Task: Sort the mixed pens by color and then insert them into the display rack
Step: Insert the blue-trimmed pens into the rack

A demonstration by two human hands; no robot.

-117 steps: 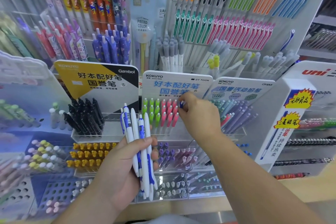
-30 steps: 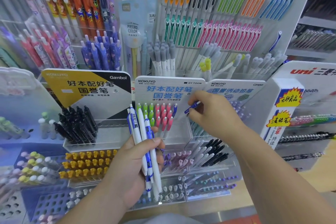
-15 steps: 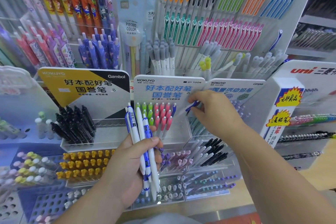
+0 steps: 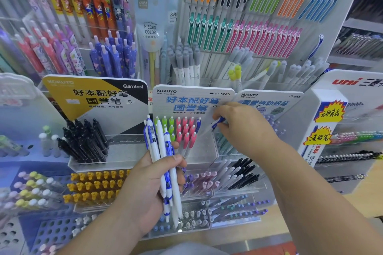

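The left hand (image 4: 145, 188) grasps a bundle of slim, glossy white-and-blue pens (image 4: 163, 163), fingers curled around the barrels. The right hand (image 4: 246, 128) pinches one blue-clipped pen (image 4: 217, 124), tilted, above the clear acrylic display rack (image 4: 207, 149), just right of its pink-capped pens (image 4: 186, 131).

A bundle of blue-and-white pens (image 4: 163, 161) stood upright before the clear display rack (image 4: 207, 151); one blue pen (image 4: 217, 123) slanted just right of its pink pens (image 4: 185, 130).

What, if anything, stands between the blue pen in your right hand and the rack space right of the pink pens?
Nothing visible does. The right hand pinches the blue pen just right of the lone blue pen in the rack, with open space between.
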